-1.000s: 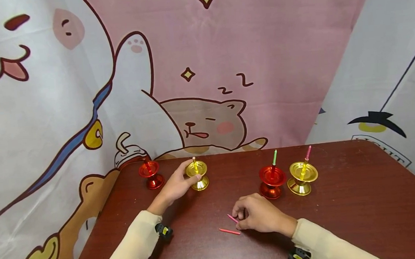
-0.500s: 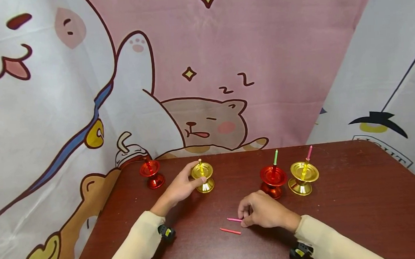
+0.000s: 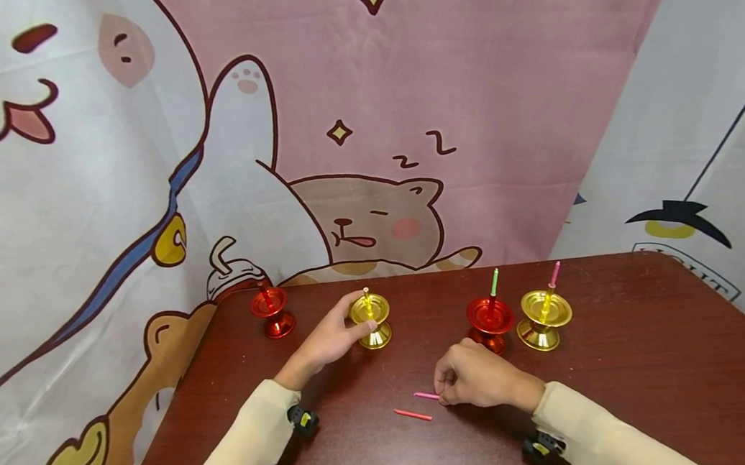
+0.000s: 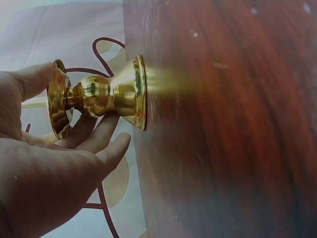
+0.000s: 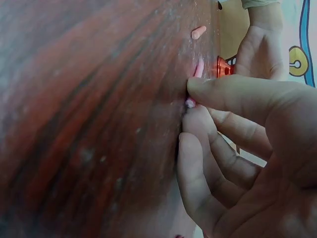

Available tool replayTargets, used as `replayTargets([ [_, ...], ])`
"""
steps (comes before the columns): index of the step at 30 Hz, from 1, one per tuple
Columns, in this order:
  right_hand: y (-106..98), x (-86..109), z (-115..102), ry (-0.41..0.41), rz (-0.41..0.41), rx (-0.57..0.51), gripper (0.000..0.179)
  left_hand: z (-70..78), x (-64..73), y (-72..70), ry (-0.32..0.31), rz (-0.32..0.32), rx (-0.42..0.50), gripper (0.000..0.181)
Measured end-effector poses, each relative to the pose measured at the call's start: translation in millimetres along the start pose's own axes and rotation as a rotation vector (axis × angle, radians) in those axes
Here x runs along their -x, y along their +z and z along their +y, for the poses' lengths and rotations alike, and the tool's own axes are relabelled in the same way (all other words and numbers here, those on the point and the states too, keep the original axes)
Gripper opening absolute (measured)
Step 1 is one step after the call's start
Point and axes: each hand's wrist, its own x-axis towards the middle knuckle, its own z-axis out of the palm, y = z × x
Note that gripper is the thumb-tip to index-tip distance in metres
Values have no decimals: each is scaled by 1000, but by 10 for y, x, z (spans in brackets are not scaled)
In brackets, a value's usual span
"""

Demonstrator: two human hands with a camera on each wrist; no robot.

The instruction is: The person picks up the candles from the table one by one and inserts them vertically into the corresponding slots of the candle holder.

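Observation:
My left hand (image 3: 329,338) grips a gold candle holder (image 3: 376,337) with its thumb and fingers around the dish. In the left wrist view the foot of this holder (image 4: 130,96) is down at the tabletop. A yellow, pale-tipped socket stands up from its dish. Lower right, my right hand (image 3: 480,378) pinches one end of a thin pink candle (image 3: 426,396) between thumb and forefinger, close over the table. The candle (image 5: 199,68) pokes out past the thumb in the right wrist view. Nearer the front lies a coral-coloured candle (image 3: 413,415).
Behind the right hand stand a red holder (image 3: 490,318) with a green candle (image 3: 495,283) and a gold holder (image 3: 539,336) with a pink candle (image 3: 555,275). Another red holder (image 3: 278,324) is at the table's back left. A cartoon-printed cloth (image 3: 500,108) hangs behind the brown table (image 3: 646,343).
The gold holder has moved right and slightly nearer with my left hand. My right hand has shifted a little right, turning the pink candle and drawing it that way.

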Motion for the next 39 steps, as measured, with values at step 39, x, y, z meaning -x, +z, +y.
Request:
replayTargets([
  [39,-57,5,88,-309,20,-2,12,53,-15,120,19,-67,16,71],
])
